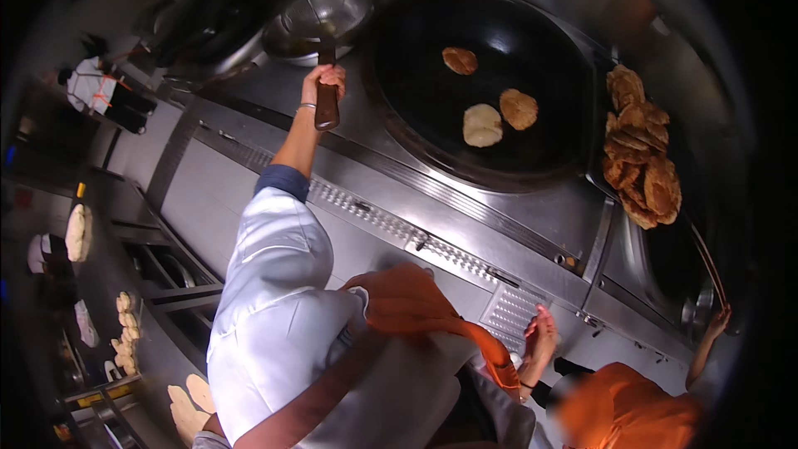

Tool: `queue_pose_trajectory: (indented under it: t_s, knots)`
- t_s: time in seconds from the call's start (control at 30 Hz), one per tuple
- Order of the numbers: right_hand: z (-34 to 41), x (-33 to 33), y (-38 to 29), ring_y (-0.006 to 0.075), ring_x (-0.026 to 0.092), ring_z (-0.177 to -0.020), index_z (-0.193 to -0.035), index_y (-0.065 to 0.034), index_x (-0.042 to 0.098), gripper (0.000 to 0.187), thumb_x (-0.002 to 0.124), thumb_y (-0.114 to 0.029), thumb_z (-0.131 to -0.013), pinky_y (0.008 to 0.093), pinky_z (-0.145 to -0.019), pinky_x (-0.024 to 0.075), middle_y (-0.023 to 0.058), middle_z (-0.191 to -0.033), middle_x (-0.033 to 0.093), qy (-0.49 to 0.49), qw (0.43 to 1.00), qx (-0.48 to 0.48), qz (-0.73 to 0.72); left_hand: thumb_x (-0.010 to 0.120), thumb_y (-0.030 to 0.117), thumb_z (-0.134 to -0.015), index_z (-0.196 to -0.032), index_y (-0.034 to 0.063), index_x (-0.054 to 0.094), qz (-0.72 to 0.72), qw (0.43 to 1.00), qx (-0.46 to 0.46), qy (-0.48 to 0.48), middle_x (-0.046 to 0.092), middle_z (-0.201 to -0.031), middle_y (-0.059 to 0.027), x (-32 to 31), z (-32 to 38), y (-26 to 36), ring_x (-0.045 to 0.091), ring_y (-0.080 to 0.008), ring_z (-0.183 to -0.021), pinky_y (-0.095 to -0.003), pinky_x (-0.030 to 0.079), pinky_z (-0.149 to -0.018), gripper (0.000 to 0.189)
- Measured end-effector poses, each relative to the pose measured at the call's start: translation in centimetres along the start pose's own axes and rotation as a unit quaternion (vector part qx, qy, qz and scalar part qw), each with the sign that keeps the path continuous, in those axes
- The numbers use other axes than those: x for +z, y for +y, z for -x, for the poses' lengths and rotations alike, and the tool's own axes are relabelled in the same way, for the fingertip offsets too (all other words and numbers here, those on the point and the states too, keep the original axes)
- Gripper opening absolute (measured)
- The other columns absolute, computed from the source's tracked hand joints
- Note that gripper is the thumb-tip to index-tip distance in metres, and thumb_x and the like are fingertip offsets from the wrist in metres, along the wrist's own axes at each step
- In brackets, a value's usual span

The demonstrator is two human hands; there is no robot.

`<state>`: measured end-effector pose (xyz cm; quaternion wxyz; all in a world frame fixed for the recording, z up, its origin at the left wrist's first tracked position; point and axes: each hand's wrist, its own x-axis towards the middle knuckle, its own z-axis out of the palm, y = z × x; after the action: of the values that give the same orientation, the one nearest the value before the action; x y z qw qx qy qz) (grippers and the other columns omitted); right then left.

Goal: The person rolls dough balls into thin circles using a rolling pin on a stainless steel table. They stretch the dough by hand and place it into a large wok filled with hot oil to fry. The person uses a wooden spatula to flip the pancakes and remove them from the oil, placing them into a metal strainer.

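My left hand [324,82] grips a thick brown handle [326,109], which leads toward a metal strainer [327,6] over a metal bowl at the back left. To its right sits a large black wok [430,131] with dark contents. Three flat dough pieces are in it: a browned one [459,61], a golden one [518,110] and a pale, puffed one [482,125]. Low at my side, away from the cooking things, my right hand [542,332] has loosely bent, parted fingers and appears to hold nothing.
Fried breads [642,149] are heaped right of the wok. At the right, a co-worker's hand [720,319] holds long chopsticks [709,255]. A perforated metal drain strip [374,218] runs along the stove front. Behind me, raw dough [126,330] lies on a counter.
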<state>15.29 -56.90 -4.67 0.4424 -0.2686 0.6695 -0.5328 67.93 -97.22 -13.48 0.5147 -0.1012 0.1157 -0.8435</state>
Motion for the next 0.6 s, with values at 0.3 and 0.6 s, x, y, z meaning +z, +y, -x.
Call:
queue_pose_trajectory:
  t_s: [0.3, 0.6]
  knots:
    - [-3.4, 12.8, 0.5, 0.0032, 0.041, -0.048, -0.100, -0.0028, 0.060, 0.021, 0.053, -0.020, -0.090, 0.0162, -0.043, 0.0333, -0.0032, -0.060, 0.049, 0.016, 0.999, -0.025, 0.029, 0.046, 0.000, -0.081, -0.065, 0.0038, 0.036, 0.092, 0.995, -0.049, 0.002, 0.039, -0.057, -0.0024, -2.6, -1.5, 12.5, 0.042, -0.0095, -0.046, -0.0203, 0.043, -0.049, 0.019]
    - [5.5, 29.7, 9.3, 0.0047, 0.043, -0.052, -0.106, -0.0019, 0.057, 0.024, 0.054, -0.019, -0.089, 0.0171, -0.046, 0.0354, -0.0016, -0.063, 0.049, 0.104, 0.994, 0.037, -0.018, 0.047, 0.006, -0.085, -0.080, 0.0029, 0.037, 0.062, 0.972, -0.220, 0.053, 0.042, -0.060, -0.0001, -4.3, 1.4, 23.4, 0.045, -0.0081, -0.049, -0.0196, 0.044, -0.052, 0.012]
